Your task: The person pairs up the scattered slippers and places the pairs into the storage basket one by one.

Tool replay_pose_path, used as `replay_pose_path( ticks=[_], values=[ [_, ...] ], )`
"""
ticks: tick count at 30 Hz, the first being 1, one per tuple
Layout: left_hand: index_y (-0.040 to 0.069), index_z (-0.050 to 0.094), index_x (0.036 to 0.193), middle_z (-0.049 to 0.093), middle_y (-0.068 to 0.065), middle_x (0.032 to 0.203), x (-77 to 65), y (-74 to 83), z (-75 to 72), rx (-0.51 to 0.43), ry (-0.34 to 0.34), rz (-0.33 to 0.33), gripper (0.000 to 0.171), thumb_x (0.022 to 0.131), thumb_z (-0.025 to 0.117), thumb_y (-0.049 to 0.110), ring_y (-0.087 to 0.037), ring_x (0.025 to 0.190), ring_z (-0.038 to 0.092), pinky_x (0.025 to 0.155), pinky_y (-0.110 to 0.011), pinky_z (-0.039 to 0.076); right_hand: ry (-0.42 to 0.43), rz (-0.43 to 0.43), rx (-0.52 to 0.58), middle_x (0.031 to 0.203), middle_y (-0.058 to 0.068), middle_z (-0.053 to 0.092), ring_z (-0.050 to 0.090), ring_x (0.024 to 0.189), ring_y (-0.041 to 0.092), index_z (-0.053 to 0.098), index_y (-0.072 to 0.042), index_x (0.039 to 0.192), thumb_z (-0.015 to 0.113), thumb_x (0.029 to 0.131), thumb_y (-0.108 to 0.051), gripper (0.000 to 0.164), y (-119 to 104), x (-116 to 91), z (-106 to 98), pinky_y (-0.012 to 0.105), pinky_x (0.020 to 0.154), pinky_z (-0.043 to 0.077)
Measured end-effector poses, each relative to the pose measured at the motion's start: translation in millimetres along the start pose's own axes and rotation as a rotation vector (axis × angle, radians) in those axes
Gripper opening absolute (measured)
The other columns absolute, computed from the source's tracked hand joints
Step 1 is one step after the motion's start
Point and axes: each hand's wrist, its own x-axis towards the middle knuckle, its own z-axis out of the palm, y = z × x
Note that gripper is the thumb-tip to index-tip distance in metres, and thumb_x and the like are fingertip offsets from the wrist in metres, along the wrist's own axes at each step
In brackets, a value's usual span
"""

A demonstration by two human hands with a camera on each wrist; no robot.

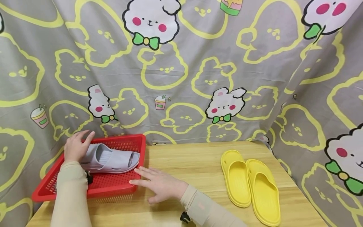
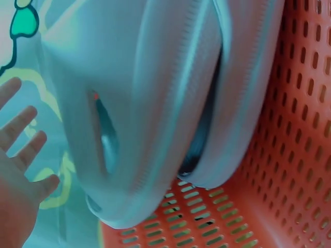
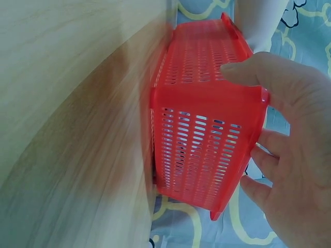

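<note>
A red plastic basket (image 1: 113, 189) with slotted walls sits at the left of the wooden table. Inside it lie grey slippers (image 1: 119, 161); the left wrist view shows two of them side by side, toes toward the basket's slotted floor (image 2: 207, 222). My left hand (image 1: 76, 147) hovers over their heel end at the basket's left back, and its fingers look spread beside the slippers in the left wrist view. With fingers extended, my right hand (image 1: 161, 184) is at the basket's front right corner. Its thumb and fingertips lie right at the rim in the right wrist view.
A pair of yellow slippers, the left one (image 1: 237, 176) and the right one (image 1: 265, 176), lies on the right of the wooden table (image 1: 184, 160). A grey patterned curtain (image 1: 175, 91) hangs behind and along both sides. Small black devices (image 1: 185, 217) are strapped under the wrists.
</note>
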Motion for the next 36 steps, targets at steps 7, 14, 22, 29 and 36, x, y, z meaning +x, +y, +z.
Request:
replay_pose_path(
  ticks=[7, 14, 22, 29, 36],
  values=[
    [0.006, 0.044, 0.144, 0.033, -0.034, 0.148, 3.9, 10.0, 0.0, 0.011, -0.058, 0.021, 0.073, 0.098, 0.032, 0.061, -0.062, 0.130, 0.027, 0.100, -0.076, 0.021, 0.013, -0.002, -0.024, 0.166, 0.001, 0.002, 0.008, 0.153, 0.020, 0.006, -0.037, 0.156, 0.068, 0.085, -0.047, 0.095, 1.4, 0.1, 1.3, 0.037, 0.123, 0.020],
    [0.008, 0.042, 0.146, 0.029, -0.033, 0.151, 5.4, 21.5, -2.9, 0.023, -0.099, 0.053, 0.073, 0.097, 0.033, 0.061, -0.062, 0.132, 0.025, 0.100, -0.077, 0.019, 0.020, 0.006, -0.054, 0.166, 0.000, -0.001, 0.005, 0.154, 0.020, 0.003, -0.038, 0.156, 0.068, 0.085, -0.050, 0.097, -0.5, -2.0, 2.2, 0.039, 0.123, 0.021],
    [0.012, 0.034, 0.151, 0.019, -0.031, 0.156, 7.0, 36.7, -9.3, 0.025, -0.137, 0.064, 0.076, 0.096, 0.033, 0.064, -0.060, 0.137, 0.018, 0.102, -0.079, 0.014, 0.038, 0.026, -0.072, 0.166, 0.004, -0.001, 0.006, 0.154, 0.024, 0.002, -0.036, 0.156, 0.066, 0.085, -0.055, 0.098, 1.4, -10.6, 1.8, 0.041, 0.123, 0.021],
    [0.013, 0.037, 0.150, 0.020, -0.030, 0.156, 10.4, 49.6, -16.6, 0.050, -0.120, 0.084, 0.076, 0.095, 0.034, 0.065, -0.058, 0.138, 0.019, 0.106, -0.077, 0.013, 0.049, 0.067, -0.019, 0.166, 0.004, 0.001, 0.008, 0.154, 0.024, 0.004, -0.037, 0.156, 0.067, 0.084, -0.054, 0.098, 8.5, -20.8, 2.9, 0.043, 0.122, 0.021],
    [0.015, 0.036, 0.150, 0.017, -0.029, 0.158, 10.1, 60.6, -23.8, 0.063, -0.125, 0.103, 0.077, 0.094, 0.034, 0.067, -0.059, 0.137, 0.021, 0.105, -0.076, 0.015, 0.061, 0.097, 0.008, 0.166, 0.004, 0.003, 0.012, 0.153, 0.023, 0.005, -0.036, 0.156, 0.066, 0.085, -0.054, 0.096, 15.8, -33.2, 5.5, 0.044, 0.122, 0.022]
  ],
)
